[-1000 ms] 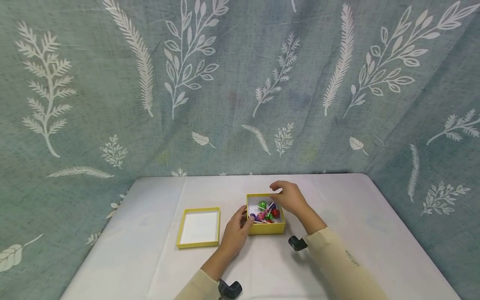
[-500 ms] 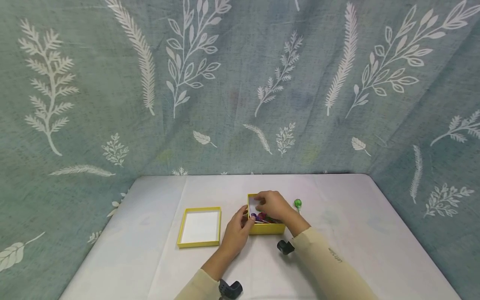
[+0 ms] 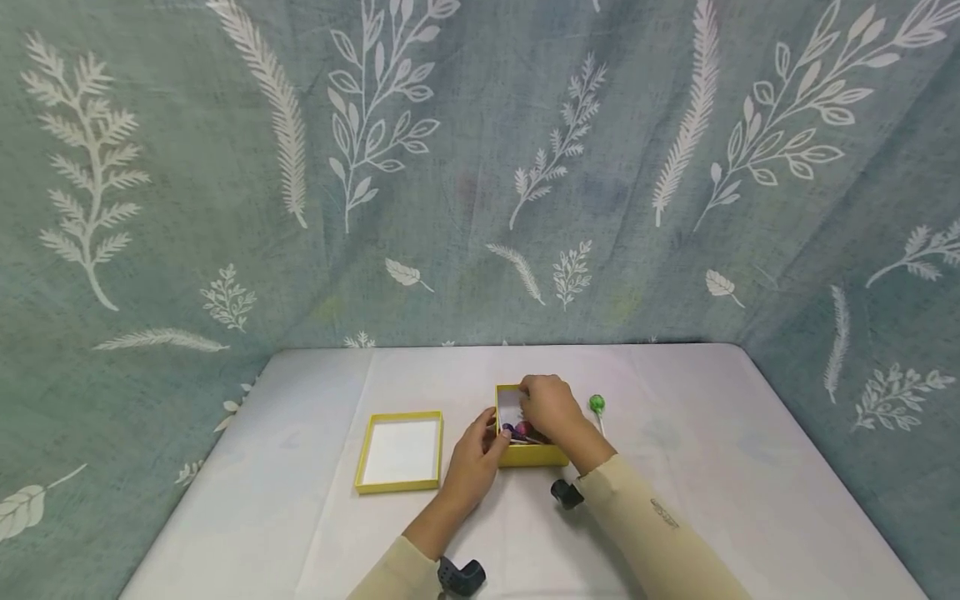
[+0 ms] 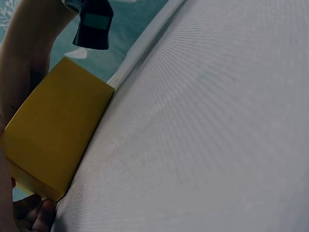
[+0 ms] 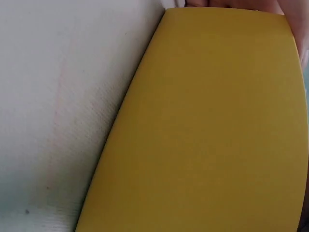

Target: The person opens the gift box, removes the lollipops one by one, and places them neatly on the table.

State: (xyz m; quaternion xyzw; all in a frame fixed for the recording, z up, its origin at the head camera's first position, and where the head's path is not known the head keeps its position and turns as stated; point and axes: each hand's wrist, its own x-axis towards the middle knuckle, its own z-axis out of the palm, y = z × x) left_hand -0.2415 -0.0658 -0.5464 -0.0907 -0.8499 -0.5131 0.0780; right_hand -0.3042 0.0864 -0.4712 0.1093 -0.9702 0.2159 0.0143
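Observation:
A yellow box (image 3: 534, 456) without its lid stands on the table, holding several wrapped lollipops (image 3: 522, 428) in purple and pink. My left hand (image 3: 471, 457) grips its left side, thumb at the near left rim; in the left wrist view, fingertips (image 4: 43, 217) show at a lower corner of the box (image 4: 58, 125). Reaching over the right rim, my right hand (image 3: 553, 410) has its fingers down inside; I cannot tell whether they hold a lollipop. The yellow box wall (image 5: 203, 121) fills most of the right wrist view. A green lollipop (image 3: 597, 405) lies right of the box.
To the left of the box lies its yellow-rimmed lid (image 3: 397, 487), white inside facing up. White cloth covers the table (image 3: 300, 475). Behind it and at both sides hangs a green leaf-patterned curtain (image 3: 465, 183). Dark wrist cameras (image 3: 567, 494) sit near both cuffs.
My right hand has moved from above the box's far right corner into the box. The green lollipop now shows on the table at the right. My left hand has stayed put.

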